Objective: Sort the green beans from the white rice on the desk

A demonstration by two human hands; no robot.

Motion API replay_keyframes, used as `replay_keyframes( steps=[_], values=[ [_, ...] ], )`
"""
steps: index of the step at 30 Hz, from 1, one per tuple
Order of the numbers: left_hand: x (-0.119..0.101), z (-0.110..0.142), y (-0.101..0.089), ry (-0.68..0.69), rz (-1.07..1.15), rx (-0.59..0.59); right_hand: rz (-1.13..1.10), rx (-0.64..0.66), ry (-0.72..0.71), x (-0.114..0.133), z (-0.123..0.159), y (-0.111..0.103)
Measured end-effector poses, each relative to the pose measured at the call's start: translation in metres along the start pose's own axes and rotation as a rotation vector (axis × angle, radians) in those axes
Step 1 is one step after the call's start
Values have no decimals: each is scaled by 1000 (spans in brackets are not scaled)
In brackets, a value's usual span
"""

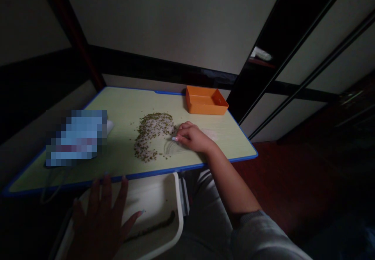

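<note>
A heap of mixed green beans and white rice (152, 134) lies in the middle of a pale green table with a blue rim (123, 178). My right hand (191, 137) rests on the table just right of the heap, fingers curled, fingertips pressed at its edge. A thin patch of white grains (172, 147) lies under that hand. My left hand (102, 217) is spread flat, fingers apart, on a white tray (164, 197) held below the table's front edge. A line of green beans (158, 225) lies in the tray.
An orange rectangular box (206, 100) stands at the table's far right corner. A blurred blue object (77, 137) lies on the left part of the table. Dark frame bars and a pale wall stand behind; dark floor lies to the right.
</note>
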State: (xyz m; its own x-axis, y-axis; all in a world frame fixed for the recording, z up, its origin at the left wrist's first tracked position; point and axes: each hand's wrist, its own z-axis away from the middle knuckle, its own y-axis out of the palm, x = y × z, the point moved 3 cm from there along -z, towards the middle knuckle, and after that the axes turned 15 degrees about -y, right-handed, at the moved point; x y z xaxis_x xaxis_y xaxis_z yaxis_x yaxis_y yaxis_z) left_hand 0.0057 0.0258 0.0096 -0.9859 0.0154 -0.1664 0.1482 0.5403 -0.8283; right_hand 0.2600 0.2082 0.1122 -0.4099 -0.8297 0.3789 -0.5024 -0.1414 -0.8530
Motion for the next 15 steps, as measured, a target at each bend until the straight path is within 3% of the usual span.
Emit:
replay_keyframes(
  steps=[15],
  values=[
    [-1, -1, -2, -6, -7, 20, -2, -20, -53, 4, -5, 4]
  ],
)
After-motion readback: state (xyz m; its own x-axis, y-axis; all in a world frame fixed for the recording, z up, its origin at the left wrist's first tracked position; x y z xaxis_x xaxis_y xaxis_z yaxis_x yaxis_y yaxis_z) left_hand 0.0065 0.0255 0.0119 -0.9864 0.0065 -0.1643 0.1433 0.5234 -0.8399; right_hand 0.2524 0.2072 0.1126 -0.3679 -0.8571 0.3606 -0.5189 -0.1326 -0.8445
